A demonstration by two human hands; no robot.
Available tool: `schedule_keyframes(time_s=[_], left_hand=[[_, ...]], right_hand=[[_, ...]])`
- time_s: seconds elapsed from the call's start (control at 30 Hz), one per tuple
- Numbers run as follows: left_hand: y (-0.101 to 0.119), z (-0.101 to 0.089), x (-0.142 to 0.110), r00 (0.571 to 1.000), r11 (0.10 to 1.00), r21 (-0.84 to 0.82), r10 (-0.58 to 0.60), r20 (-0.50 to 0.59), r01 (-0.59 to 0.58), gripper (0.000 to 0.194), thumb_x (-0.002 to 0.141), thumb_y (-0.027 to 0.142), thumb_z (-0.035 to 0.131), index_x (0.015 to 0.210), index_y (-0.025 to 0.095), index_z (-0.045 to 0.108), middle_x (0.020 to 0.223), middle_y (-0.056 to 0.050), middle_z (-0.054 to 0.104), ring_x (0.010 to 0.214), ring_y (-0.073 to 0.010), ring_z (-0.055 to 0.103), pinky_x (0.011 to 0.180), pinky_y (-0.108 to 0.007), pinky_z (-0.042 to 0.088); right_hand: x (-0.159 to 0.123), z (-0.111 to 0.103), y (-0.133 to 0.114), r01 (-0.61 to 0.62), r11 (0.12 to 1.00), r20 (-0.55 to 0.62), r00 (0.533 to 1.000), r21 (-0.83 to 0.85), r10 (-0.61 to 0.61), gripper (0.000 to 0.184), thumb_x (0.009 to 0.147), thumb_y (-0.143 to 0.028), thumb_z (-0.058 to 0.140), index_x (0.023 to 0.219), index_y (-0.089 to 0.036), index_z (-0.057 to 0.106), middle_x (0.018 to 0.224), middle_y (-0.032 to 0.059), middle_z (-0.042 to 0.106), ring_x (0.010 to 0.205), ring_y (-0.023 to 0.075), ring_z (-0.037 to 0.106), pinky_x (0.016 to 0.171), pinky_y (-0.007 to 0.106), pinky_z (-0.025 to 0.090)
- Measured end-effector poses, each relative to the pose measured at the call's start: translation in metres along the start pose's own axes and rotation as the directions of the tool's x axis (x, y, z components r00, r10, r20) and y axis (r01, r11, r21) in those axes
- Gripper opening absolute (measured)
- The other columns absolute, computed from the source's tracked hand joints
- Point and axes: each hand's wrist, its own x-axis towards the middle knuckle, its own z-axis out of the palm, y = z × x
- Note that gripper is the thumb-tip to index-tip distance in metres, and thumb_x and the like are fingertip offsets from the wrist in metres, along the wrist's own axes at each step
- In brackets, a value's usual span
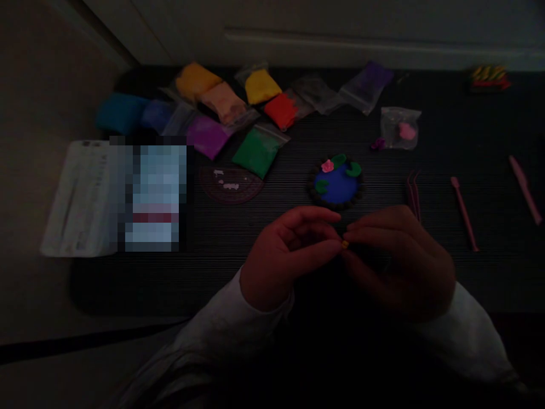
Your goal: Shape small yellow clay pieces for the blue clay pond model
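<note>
A tiny yellow piece of clay [345,245] sits between my fingertips, just in front of a small clay pond [335,183]. My left hand [293,253] pinches it from the left with thumb and fingertip. From the other side, my right hand [400,258] has its thumb and fingers closed around it. The pond is a blue disc with a rim of dark balls. On it lie green lily pads [353,169] and a pink flower [327,166]. Dim light hides the piece's exact shape.
Several bags of coloured clay, including a green bag [258,150], lie at the back left. A protractor [232,184] with white bits is near them. Pink tweezers [413,196], a pink modelling stick [465,213] and a pink knife [525,190] lie right. A white packet [80,199] is left.
</note>
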Motion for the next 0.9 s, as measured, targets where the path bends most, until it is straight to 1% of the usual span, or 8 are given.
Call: schedule_keyframes(time_s=[0.23, 0.37, 0.5, 0.63, 0.77, 0.9], left_hand=[[-0.0003, 0.0008, -0.0004, 1.0, 0.999, 0.048, 0.007, -0.017, -0.006, 0.026, 0.067, 0.008, 0.063, 0.088, 0.022, 0.061, 0.074, 0.005, 0.06, 0.067, -0.0029, 0.055, 0.062, -0.012, 0.042], [-0.0001, 0.0009, -0.0001, 1.0, 0.999, 0.037, -0.007, -0.01, 0.008, 0.025, 0.067, 0.009, 0.063, 0.088, 0.022, 0.061, 0.074, 0.005, 0.06, 0.068, -0.0028, 0.055, 0.064, -0.012, 0.042], [0.0015, 0.0017, 0.0007, 0.999, 0.998, -0.03, -0.052, -0.017, 0.051, 0.023, 0.067, 0.009, 0.062, 0.086, 0.022, 0.062, 0.073, 0.005, 0.06, 0.067, -0.0034, 0.055, 0.062, -0.013, 0.041], [0.0039, 0.0026, 0.0012, 0.997, 0.993, -0.093, -0.079, 0.0, 0.079, 0.021, 0.067, 0.011, 0.062, 0.086, 0.021, 0.062, 0.069, 0.004, 0.06, 0.063, -0.0052, 0.055, 0.06, -0.016, 0.042], [0.0044, 0.0019, 0.0014, 0.994, 0.989, -0.094, -0.109, 0.027, 0.111, 0.021, 0.067, 0.012, 0.062, 0.086, 0.021, 0.062, 0.07, 0.003, 0.061, 0.064, -0.0056, 0.055, 0.06, -0.017, 0.041], [0.0033, 0.0008, 0.0011, 0.99, 0.989, -0.07, -0.129, 0.056, 0.133, 0.022, 0.068, 0.013, 0.061, 0.088, 0.022, 0.061, 0.073, 0.003, 0.062, 0.065, -0.0052, 0.055, 0.062, -0.016, 0.042]], right_hand=[[0.0003, 0.001, -0.0002, 0.001, 1.0, -0.007, 1.0, -0.028, -0.001, 0.026, 0.06, -0.011, 0.066, 0.084, -0.014, 0.057, 0.08, 0.0078, 0.063, 0.073, 0.0176, 0.056, 0.062, 0.035, 0.045], [0.0009, 0.001, -0.0007, 0.004, 1.0, -0.003, 1.0, -0.028, -0.004, 0.028, 0.06, -0.011, 0.066, 0.086, -0.014, 0.057, 0.08, 0.0076, 0.063, 0.073, 0.0176, 0.056, 0.062, 0.035, 0.046], [0.0004, -0.0012, -0.0015, -0.048, 0.998, 0.016, 0.999, 0.033, 0.048, 0.032, 0.061, -0.012, 0.065, 0.091, -0.015, 0.055, 0.082, 0.0067, 0.061, 0.076, 0.0177, 0.056, 0.065, 0.034, 0.046], [0.0008, -0.005, -0.0032, -0.092, 0.989, 0.045, 0.995, 0.115, 0.087, 0.03, 0.064, -0.009, 0.06, 0.093, -0.016, 0.055, 0.086, 0.0065, 0.059, 0.081, 0.0173, 0.055, 0.069, 0.033, 0.046], [0.0026, -0.0074, -0.0045, -0.097, 0.987, 0.073, 0.993, 0.13, 0.088, 0.027, 0.066, -0.008, 0.059, 0.092, -0.017, 0.056, 0.086, 0.0053, 0.059, 0.081, 0.0159, 0.055, 0.07, 0.032, 0.046], [0.0031, -0.0076, -0.0048, -0.108, 0.982, 0.068, 0.993, 0.158, 0.098, 0.024, 0.066, -0.007, 0.06, 0.088, -0.015, 0.057, 0.084, 0.0054, 0.059, 0.08, 0.0148, 0.055, 0.069, 0.03, 0.046]])
